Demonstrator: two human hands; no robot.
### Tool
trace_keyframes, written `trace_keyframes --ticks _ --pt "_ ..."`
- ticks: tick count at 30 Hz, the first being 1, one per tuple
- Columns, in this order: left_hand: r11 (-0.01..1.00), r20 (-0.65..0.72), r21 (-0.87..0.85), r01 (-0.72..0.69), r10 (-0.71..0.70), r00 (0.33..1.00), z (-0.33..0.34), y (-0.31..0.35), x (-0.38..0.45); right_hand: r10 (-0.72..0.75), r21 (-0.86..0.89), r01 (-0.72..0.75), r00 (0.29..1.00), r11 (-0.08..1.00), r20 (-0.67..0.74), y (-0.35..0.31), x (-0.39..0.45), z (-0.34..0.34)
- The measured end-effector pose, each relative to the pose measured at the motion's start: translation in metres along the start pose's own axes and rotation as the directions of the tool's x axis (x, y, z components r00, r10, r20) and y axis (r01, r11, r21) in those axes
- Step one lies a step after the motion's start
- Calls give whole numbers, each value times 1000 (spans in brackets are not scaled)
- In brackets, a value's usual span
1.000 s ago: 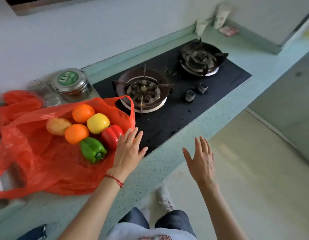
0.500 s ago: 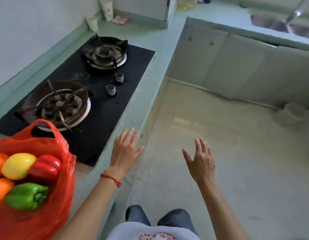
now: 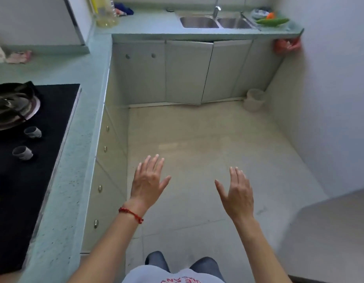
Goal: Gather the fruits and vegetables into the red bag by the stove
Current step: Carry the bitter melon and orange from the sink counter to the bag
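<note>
My left hand (image 3: 147, 180) and my right hand (image 3: 237, 193) are both held out over the kitchen floor, fingers spread, holding nothing. The red bag by the stove is out of view to the left. Far away on the counter right of the sink lie a long green vegetable (image 3: 272, 21) and a small orange one (image 3: 270, 15). Only the black stove (image 3: 40, 152) with one burner shows at the left edge.
A green L-shaped counter (image 3: 83, 127) runs along the left and back, with a double sink (image 3: 215, 22) and grey cabinet doors (image 3: 187, 72) below. An oil bottle (image 3: 106, 11) stands at the back. A pale bucket (image 3: 254, 99) sits in the floor's far corner, and a red bag (image 3: 286, 44) hangs near the wall.
The view has swung right, away from the red bag of produce toward the sink counter. Both hands stay open and empty, now over the floor instead of the counter edge.
</note>
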State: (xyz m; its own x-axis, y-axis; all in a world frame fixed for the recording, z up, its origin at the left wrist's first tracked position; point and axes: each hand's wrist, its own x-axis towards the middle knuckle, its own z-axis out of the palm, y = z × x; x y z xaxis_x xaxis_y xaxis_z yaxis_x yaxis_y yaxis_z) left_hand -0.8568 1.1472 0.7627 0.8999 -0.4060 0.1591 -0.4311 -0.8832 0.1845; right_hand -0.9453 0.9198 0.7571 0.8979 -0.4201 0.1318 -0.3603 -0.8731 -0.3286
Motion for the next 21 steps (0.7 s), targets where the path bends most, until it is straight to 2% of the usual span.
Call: trace_keyframes --ticks 10,21 --pt "982 27 -63 -180 182 983 21 89 61 148 -9 -148 989 989 -21 81 16 -29" --pt "964 37 -116 -238 244 969 43 114 158 188 -2 -188 982 982 10 109 98 -27"
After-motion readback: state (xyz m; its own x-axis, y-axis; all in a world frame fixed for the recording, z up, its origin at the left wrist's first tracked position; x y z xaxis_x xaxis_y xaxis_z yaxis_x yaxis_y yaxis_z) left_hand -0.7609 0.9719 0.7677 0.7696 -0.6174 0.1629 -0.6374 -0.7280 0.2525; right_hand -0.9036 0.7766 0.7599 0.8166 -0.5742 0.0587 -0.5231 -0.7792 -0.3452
